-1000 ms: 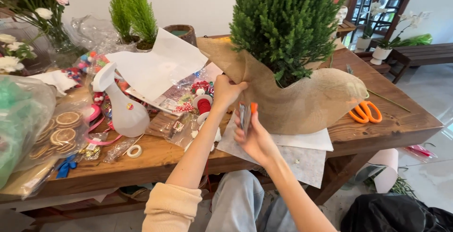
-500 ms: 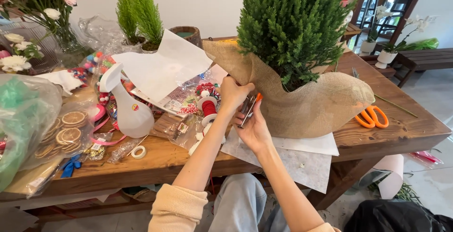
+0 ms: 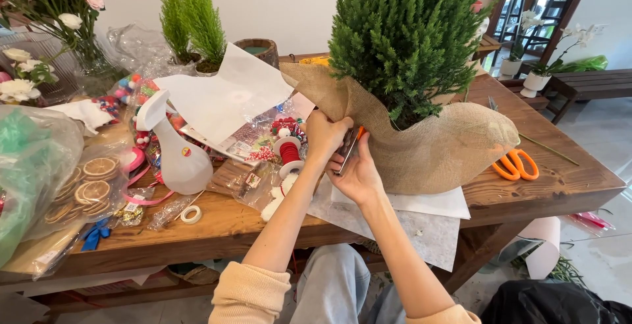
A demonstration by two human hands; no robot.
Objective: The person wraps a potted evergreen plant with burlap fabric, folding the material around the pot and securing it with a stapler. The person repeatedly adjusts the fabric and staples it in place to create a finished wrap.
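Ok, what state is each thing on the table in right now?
burlap: wrapped around the small tree's base, pinched at the front
left hand: gripping the burlap edge
right hand: holding a stapler against the burlap
scissors: lying on the table, untouched
spray bottle: upright
tape roll: lying flat

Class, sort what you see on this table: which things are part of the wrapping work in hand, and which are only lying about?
In use:
left hand
right hand
stapler
burlap wrap
small conifer

Lying about:
orange scissors
white spray bottle
red ribbon spool
dried orange slices
tape roll
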